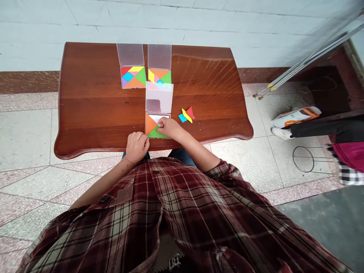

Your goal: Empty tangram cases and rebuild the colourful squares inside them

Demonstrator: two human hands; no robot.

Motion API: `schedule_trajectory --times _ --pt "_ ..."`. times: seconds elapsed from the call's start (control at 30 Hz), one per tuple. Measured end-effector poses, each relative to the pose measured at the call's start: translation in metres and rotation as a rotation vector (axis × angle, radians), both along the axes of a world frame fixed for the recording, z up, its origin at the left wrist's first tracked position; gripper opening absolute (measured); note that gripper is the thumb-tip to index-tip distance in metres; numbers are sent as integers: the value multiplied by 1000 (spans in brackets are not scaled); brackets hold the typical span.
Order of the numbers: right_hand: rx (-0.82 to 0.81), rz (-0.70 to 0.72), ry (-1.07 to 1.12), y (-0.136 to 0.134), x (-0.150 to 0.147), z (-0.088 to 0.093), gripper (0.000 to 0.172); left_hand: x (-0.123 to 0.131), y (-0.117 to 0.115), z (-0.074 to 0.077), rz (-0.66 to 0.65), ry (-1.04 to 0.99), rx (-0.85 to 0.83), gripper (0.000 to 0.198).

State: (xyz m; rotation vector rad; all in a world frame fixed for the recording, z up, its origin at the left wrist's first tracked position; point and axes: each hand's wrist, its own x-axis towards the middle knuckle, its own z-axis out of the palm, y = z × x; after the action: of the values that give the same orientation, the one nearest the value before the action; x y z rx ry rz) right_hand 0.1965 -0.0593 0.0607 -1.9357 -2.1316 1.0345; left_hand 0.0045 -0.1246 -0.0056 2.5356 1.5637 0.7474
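An open tangram case lies near the table's front edge, its clear lid tipped back. Inside are an orange triangle and a green triangle; white base shows above them. My left hand rests at the front left corner of the case, fingers curled together against it. Over the case, my right hand has its fingers pinched; whatever they hold is hidden. To the right lie a loose red triangle, a yellow parallelogram and a blue square.
Two more open cases, a filled left tangram case and a filled right tangram case, stand farther back on the wooden table. The near lid overlaps the right one. Crutches and a seated person's leg are at right.
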Motion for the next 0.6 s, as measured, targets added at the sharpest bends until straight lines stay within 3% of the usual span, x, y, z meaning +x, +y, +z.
schedule_trajectory --times 0.13,0.33,0.6 --pt "-26 -10 38 3 0 0 7 0 0 1 -3 -5 -16 17" --pt "-128 -67 307 6 15 1 15 0 0 -1 5 -27 -18 16" --pt "185 -521 635 25 87 1 27 -1 0 1 10 30 50 20"
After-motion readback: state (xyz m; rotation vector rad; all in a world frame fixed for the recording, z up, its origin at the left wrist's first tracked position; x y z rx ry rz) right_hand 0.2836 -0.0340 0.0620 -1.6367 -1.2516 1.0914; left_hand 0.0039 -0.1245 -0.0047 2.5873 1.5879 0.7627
